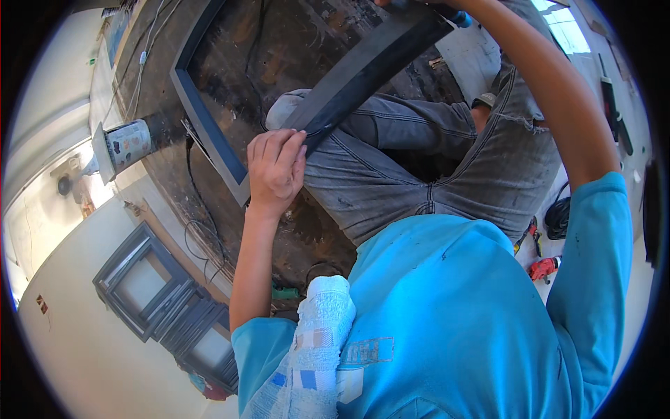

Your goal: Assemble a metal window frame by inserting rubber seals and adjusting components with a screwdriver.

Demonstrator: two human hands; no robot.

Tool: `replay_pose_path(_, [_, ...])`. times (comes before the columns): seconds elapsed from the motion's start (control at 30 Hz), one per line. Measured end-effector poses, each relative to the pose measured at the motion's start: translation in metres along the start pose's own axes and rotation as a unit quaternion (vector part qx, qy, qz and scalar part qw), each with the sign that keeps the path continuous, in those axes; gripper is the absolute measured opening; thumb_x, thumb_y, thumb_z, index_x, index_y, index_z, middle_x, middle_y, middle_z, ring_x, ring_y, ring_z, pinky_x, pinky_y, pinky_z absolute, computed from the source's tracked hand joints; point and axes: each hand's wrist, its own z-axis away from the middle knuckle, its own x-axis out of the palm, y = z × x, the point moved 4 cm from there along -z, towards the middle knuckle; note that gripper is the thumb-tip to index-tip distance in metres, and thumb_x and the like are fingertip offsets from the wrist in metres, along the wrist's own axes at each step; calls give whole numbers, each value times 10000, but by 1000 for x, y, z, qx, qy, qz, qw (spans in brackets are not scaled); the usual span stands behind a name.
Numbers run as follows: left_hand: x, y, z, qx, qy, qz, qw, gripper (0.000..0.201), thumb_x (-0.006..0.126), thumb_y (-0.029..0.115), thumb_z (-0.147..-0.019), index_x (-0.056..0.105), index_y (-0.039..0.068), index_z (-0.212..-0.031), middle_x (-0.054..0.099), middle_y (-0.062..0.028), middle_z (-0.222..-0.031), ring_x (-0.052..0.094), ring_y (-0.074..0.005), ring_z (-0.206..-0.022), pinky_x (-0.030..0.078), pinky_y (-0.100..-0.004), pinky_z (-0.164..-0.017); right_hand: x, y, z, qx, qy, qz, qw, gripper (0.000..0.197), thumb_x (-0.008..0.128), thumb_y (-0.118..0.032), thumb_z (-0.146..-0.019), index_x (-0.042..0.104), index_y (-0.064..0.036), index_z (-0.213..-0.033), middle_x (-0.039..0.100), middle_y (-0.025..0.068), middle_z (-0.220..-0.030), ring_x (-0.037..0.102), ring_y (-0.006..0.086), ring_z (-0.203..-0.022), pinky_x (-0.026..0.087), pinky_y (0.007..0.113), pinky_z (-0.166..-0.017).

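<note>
A long dark grey frame strip (370, 73) lies slanted across my bent leg, from near my left hand up to the top edge. My left hand (276, 167) closes its fingers round the strip's lower end, thumb against its edge. At the far end, my right hand (472, 5) is mostly cut off by the top of the head view. Beside it shows part of a black and blue object (459, 18), perhaps a handle; its kind is hidden. An angular dark grey frame (202, 115) lies to the left of the strip.
I sit cross-legged on a stained dark board (307, 35). A cable (199, 178) runs along its left side, near a white printed bucket (129, 143). Stacked grey frames (150, 279) lie lower left. A red tool (544, 269) and coiled black cable (557, 218) are at right.
</note>
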Motion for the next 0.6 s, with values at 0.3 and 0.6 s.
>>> replay_pose_path(0.3, [4,1,7,-1,-24,55,998,237,785,13,-782,723,57,-1007,640,-86,-872,618,-278,-816,468,-381,-703,1,9,15,19,-39,-62,997,662,797,-599,-742,702,-28,-1064,642,118,-958,613,242,-834,478,405,-686])
replay_pose_path(0.6, [22,12,27,-55,14,-83,995,173,793,126,-815,754,127,-984,670,8,-857,602,-198,-842,378,-361,-869,1,17,26,73,-39,-148,985,472,746,-440,-888,661,-36,-1118,585,63,-951,546,183,-808,440,379,-678])
